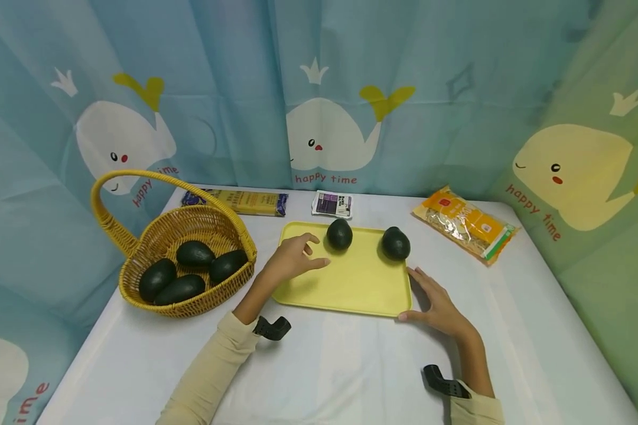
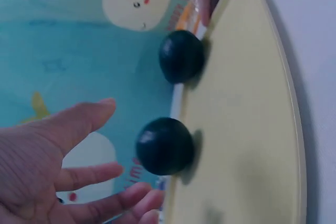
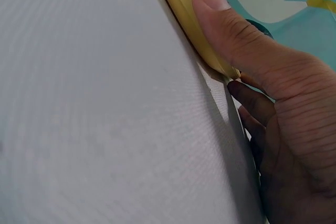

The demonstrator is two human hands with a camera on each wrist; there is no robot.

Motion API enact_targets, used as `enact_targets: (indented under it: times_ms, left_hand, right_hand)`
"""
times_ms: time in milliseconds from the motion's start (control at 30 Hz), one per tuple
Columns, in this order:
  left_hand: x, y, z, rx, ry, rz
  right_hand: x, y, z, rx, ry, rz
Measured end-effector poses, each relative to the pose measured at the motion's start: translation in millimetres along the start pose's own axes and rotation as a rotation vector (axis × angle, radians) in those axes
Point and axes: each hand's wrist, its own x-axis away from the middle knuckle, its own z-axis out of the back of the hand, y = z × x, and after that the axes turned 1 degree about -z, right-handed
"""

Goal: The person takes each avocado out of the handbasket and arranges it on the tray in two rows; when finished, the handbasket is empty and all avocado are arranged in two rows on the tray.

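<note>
On a yellow tray (image 1: 345, 289) sit two dark green avocados, one avocado (image 1: 339, 235) near the middle of the far side and another avocado (image 1: 396, 244) at the far right corner. My left hand (image 1: 295, 258) hovers over the tray's left part, thumb and fingers spread, just left of the nearer-to-middle avocado. The left wrist view shows a gap between these fingers and that avocado (image 2: 165, 146). At the tray's right side, my right hand (image 1: 437, 307) touches the rim with extended fingers, its thumb by the near corner. In the right wrist view the thumb (image 3: 231, 30) lies along the tray's edge.
A yellow wicker basket (image 1: 191, 307) with a tall handle stands left of the tray, holding several avocados (image 1: 195, 254). Behind lie a yellow-and-blue package (image 1: 244, 202) and a small white-and-purple packet (image 1: 332, 204). An orange bag (image 1: 465, 223) lies at the back right, before the curtain (image 1: 234, 118).
</note>
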Motion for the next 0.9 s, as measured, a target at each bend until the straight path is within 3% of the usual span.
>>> enact_targets:
  times_ms: [267, 467, 700, 800, 900]
  left_hand:
    - [38.8, 8.0, 24.5, 0.055, -0.173, -0.128]
    - [66.6, 9.5, 51.4, 0.088, -0.311, -0.238]
    - [90.7, 1.1, 88.7, 0.115, -0.537, -0.353]
    - [97.7, -6.0, 107.9, 0.106, -0.580, -0.389]
    - [100.7, -18.4, 128.6, 0.142, -0.595, -0.387]
  right_hand:
    - [0.5, -3, 0, 0.013, 0.003, 0.004]
    - [0.4, -7, 1, 0.020, 0.006, 0.001]
    - [-0.5, -3, 0, 0.017, 0.002, 0.001]
    - [-0.9, -2, 0, 0.013, 0.001, 0.010]
    - [-1.6, -1, -1, 0.009, 0.001, 0.010]
